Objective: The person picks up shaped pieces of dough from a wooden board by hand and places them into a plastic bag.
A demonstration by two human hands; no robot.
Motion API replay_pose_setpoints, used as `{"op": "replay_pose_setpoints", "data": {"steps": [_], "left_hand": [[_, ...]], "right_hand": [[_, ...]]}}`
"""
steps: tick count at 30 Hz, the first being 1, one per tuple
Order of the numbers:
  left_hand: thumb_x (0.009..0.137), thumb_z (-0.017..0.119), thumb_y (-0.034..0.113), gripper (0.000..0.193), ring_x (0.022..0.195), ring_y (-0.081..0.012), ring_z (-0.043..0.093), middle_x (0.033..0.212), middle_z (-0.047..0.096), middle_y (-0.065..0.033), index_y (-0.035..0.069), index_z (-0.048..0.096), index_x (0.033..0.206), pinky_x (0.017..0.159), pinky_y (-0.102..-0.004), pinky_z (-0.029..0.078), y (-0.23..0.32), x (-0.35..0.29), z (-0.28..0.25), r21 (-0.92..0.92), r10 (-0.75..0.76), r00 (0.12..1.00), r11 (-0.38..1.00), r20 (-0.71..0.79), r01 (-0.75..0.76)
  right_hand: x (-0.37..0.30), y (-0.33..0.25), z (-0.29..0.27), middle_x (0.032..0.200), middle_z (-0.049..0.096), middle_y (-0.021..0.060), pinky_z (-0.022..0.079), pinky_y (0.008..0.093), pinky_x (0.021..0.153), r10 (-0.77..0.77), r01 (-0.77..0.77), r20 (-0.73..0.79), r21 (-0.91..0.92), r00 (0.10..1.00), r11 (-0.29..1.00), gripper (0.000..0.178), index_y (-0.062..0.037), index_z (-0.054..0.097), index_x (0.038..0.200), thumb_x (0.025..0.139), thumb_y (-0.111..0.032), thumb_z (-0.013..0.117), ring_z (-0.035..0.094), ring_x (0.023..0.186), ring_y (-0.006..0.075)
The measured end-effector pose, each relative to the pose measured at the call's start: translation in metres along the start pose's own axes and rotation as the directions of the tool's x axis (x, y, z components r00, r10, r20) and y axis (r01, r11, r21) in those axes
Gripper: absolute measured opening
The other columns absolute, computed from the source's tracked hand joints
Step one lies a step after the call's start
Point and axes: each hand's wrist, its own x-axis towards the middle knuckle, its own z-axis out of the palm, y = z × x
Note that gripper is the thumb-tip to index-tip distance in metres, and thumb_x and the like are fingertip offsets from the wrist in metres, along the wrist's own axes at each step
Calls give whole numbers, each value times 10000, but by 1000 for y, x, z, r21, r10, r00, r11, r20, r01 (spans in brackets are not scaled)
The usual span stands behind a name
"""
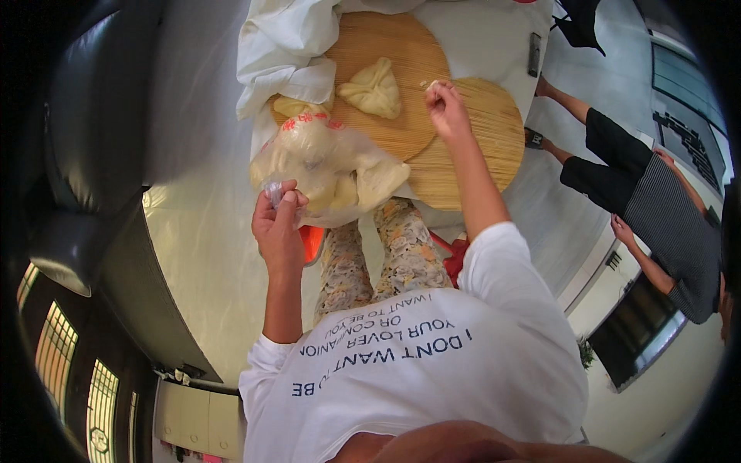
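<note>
My left hand [279, 224] is closed on the gathered edge of a clear plastic bag [309, 163] with red print. Pale, rounded pieces of bread or dough show through the bag, and one piece [382, 182] pokes out at its right side. My right hand [448, 112] is raised over the round mats, its fingers pinched together, with a small whitish bit at the tips that I cannot make out. Between my hands, a pale three-cornered bun [373, 89] with pleated seams lies on a round slatted mat [409, 42]. Another pale piece [302, 107] is partly hidden by cloth and bag.
A second round mat [494, 131] overlaps the first at the right. White cloth [287, 46] is bunched at the far left of the table. A dark remote control [534, 54] lies near the right edge. A person [656, 201] in dark clothes stands to the right.
</note>
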Motion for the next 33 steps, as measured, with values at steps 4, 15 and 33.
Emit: {"op": "replay_pose_setpoints", "data": {"steps": [4,15,33], "left_hand": [[802,509,71,142,659,-60,470,729,548,-25,12,543,927,588,-183,350,-1,0,-5,15,22,1000,1000,3,-22],[800,498,40,139,656,-83,494,734,544,-39,-15,532,923,602,-192,383,0,4,4,80,42,999,996,25,-44],[792,489,18,114,628,-87,488,707,531,-43,-11,534,893,587,-192,399,-8,17,14,105,-26,998,994,-53,32]], "right_hand": [[-123,-23,85,717,462,46,372,170,445,192,-281,423,159,886,947,97,-79,458,816,778,-7,511,426,564,84],[-252,-83,205,729,544,188,383,292,477,-335,-374,899,424,281,825,145,78,528,779,824,-55,496,519,581,207],[-226,-113,183,778,523,62,375,172,453,-64,-643,859,428,508,635,247,-8,425,953,868,-240,436,480,583,61]]}}
